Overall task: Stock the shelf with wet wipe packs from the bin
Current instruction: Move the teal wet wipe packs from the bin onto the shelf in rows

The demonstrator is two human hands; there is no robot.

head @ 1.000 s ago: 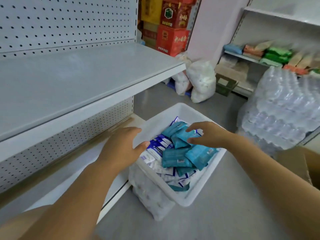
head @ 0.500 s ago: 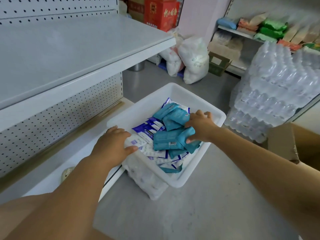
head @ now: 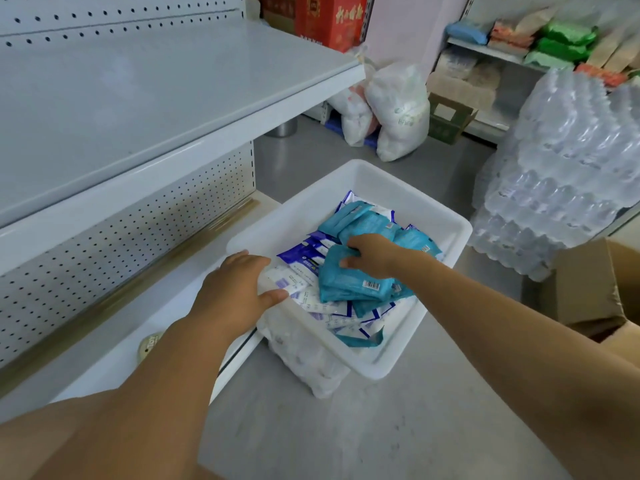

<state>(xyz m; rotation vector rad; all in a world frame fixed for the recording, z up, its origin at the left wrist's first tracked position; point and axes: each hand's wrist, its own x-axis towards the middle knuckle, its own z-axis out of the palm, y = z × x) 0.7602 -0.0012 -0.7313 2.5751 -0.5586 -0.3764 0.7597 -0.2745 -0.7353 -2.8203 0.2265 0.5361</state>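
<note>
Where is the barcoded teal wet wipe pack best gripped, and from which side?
Probably its far edge, from above: the teal wet wipe pack lies flat atop the pile in the white bin, so only its top and edges are free. The right hand curls over that edge.

Both bare forearms are stretched forward and down, the left hand (head: 239, 289) being clasped over the rim of the bin (head: 381, 178) (thumb spread wide) while the right hand (head: 375, 254) is curled, palm down, round a teal pack (head: 346, 285).

A teal wipe pack (head: 346, 282) bears a barcode; a round yellowish object (head: 150, 342) seems to read "Toy".
</note>
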